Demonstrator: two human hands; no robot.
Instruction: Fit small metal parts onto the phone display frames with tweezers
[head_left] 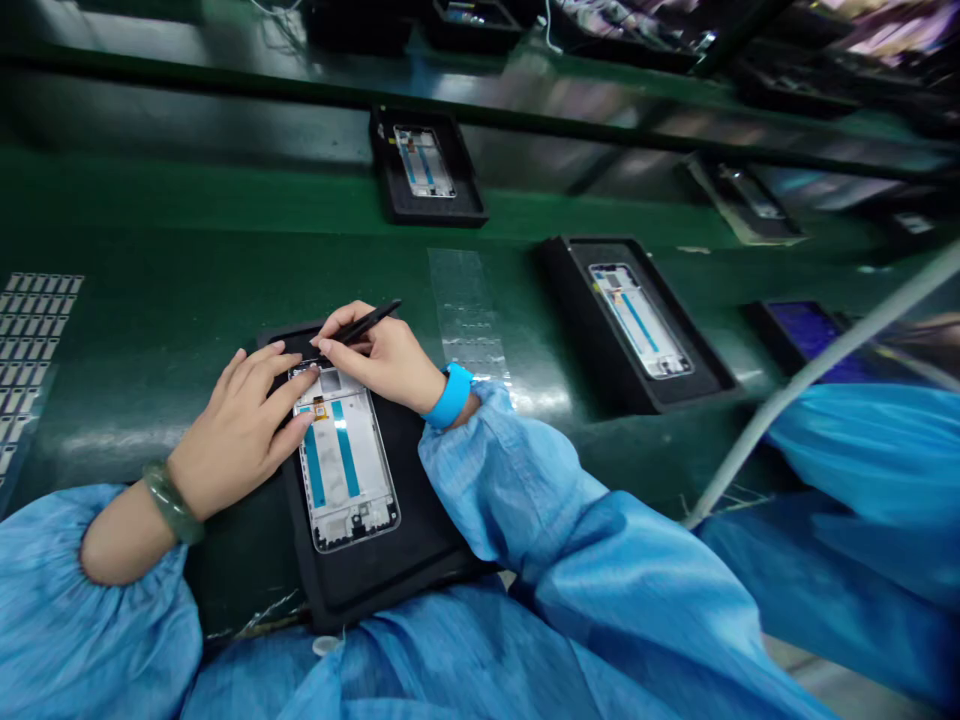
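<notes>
Ranging across green counter [187, 270]: gridded sheet [34, 345], nine o'clock; left hand [232, 430], fingers loosely spread, resting on phone frame [328, 465] in black tray [420, 520], eight o'clock; right hand [394, 365], pinching black pen-like tool [381, 316]; clear strip [465, 300], twelve o'clock; second tray [686, 392], three o'clock; co-worker's blue sleeve [870, 450] beyond.

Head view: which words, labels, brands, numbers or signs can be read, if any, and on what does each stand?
No text can be read.
Phone frame under the hands: any marking on its amber flex piece is too small.
Gridded sheet at left: any print is too small.
Black pen-like tool: no legible marking.
</notes>
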